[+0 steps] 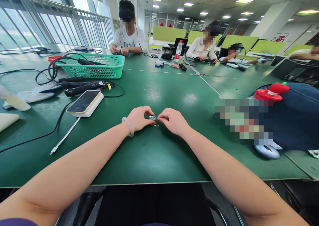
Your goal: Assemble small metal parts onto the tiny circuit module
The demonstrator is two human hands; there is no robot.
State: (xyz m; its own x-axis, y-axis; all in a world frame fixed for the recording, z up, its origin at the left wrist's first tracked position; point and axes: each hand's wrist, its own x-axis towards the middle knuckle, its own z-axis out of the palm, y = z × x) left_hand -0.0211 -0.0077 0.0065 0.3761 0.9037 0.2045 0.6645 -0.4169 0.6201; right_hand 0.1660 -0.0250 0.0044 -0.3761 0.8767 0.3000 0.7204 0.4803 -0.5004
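Note:
Both my hands rest on the green table (154, 153), fingertips meeting over a tiny blue circuit board (152, 117). My left hand (139, 118), with a pale bangle at the wrist, pinches the board's left edge. My right hand (171, 120) pinches its right edge. A very small metal part (156, 125) lies on the table just below the board, between the two hands.
A phone on a white power bank (85, 103) with cable lies left. Behind it are black tools (82, 86), cables and a green basket (94, 66). A dark blue bag with a red toy (274, 90) sits right. Several people work at the far end, by a water bottle (178, 50).

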